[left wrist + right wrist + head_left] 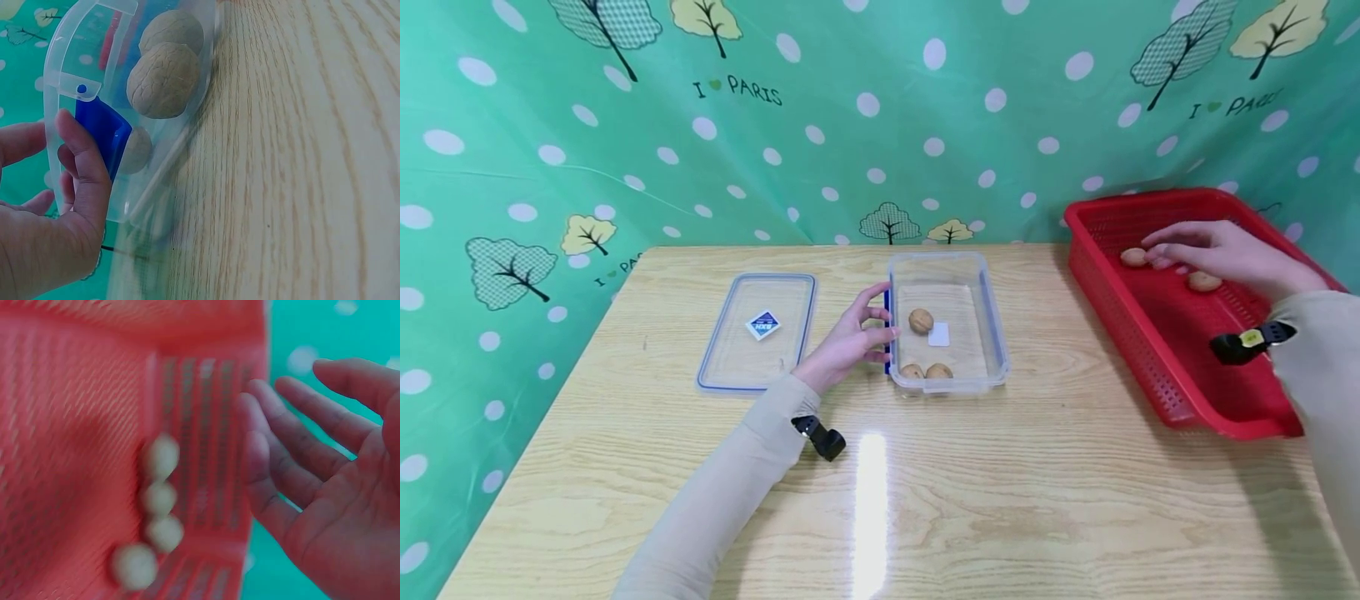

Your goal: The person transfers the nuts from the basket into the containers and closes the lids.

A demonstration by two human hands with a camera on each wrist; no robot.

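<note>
My left hand (850, 337) holds the left side of a clear plastic box (996, 333). In the left wrist view, the thumb (81, 147) lies by the blue latch (103, 134) and the fingers are behind it. Inside the box are a walnut (921, 321) near the middle and two walnuts (164, 81) against the near wall. Over the red basket (1150, 367), my right hand (1228, 254) hangs with relaxed, parted fingers and an empty palm. A walnut (1133, 257) is near its fingertips, another (1205, 282) under the hand; the right wrist view shows several walnuts (164, 456), blurred.
Left of the box, its clear lid (737, 354) with a blue seal lies flat on the wooden table (1000, 500). Behind the table hangs a green dotted cloth (820, 108). The basket's raised rim (1131, 342) stands right of the box.
</note>
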